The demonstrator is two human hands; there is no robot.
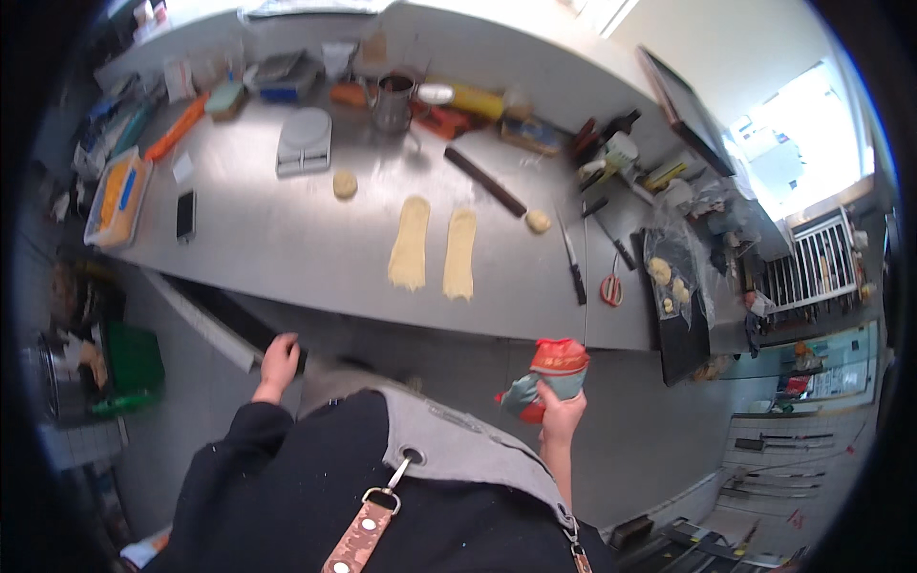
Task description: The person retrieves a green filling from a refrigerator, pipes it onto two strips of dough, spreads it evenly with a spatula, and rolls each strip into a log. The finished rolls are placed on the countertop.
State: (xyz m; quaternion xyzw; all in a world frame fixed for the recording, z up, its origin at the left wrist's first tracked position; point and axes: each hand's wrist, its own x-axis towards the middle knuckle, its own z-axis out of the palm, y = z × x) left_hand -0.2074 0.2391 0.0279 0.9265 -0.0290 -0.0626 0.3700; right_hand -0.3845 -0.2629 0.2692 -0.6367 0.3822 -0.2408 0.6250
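Note:
My right hand (562, 415) grips a red and green plastic packet (559, 365) before the front edge of the steel table (322, 265). At the left, my left hand (281, 358) rests at the edge of a pulled-out drawer (208, 315) below the tabletop; its fingers are partly hidden. Two long flat dough strips (410, 243) (459, 252) lie side by side on the table. A round dough piece (344, 184) sits near the kitchen scale (304, 142). Another dough ball (538, 221) touches or nearly touches the end of a dark bar (485, 182).
Knives (573, 265) and red-handled scissors (612, 289) lie to the right, beside a black tray (677, 344) with plastic-covered dough. A phone (185, 215) and a plastic tub (118, 197) are at the left. A metal pitcher (392, 104) stands at the back.

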